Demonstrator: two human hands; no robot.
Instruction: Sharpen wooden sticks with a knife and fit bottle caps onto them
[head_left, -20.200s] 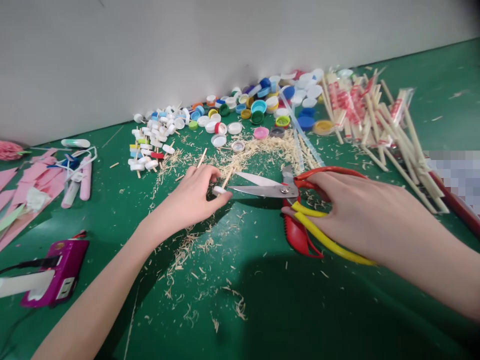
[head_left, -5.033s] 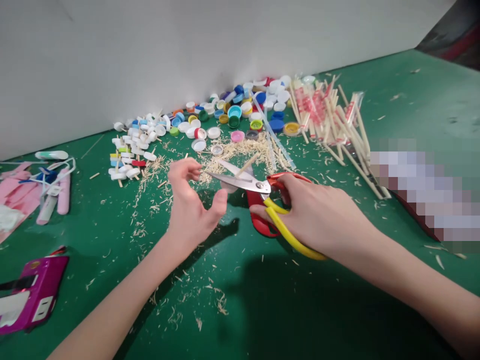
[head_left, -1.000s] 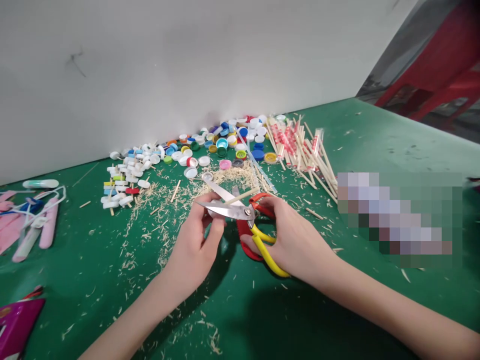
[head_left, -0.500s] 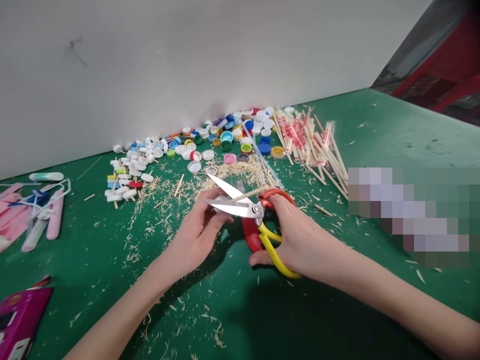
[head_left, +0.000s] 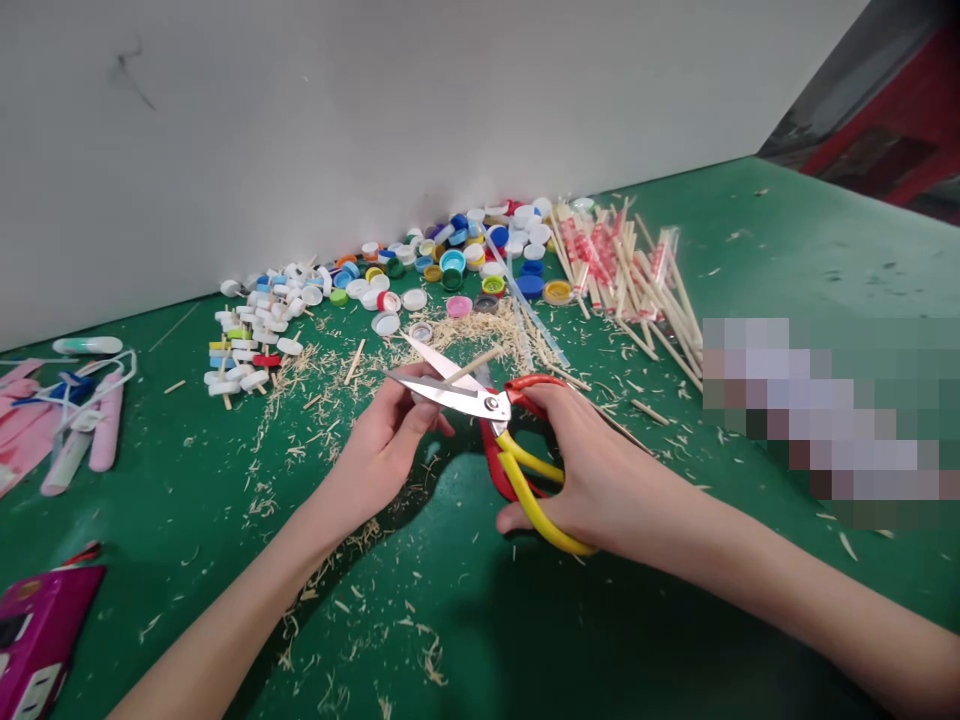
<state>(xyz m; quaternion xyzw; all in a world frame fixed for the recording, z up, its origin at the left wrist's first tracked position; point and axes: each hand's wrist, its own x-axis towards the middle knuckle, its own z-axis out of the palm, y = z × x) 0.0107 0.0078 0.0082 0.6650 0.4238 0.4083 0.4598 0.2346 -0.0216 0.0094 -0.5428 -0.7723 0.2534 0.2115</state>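
My right hand (head_left: 585,450) grips scissors (head_left: 457,400) with red and yellow handles; their blades are parted. A short piece of wooden stick (head_left: 476,364) lies between the blades, pointing up to the right. My left hand (head_left: 382,435) is closed at the stick's lower end, its fingertips partly behind the lower blade. Whether a cap sits on the stick there, I cannot tell. Below the scissors' pivot, a red part (head_left: 495,465) shows, partly hidden. Wood shavings (head_left: 465,325) lie on the green table beyond the hands.
Several colourful bottle caps (head_left: 451,262) are heaped along the wall. To their left sit white caps with sticks through them (head_left: 251,350). Chopsticks (head_left: 622,260), some in red-printed wrappers, lie at right. Glue sticks (head_left: 106,420) and a magenta box (head_left: 49,630) are on the left.
Both hands and the scissors have shifted slightly left and up in view. The stick stays between the parted blades. The view has turned a little.
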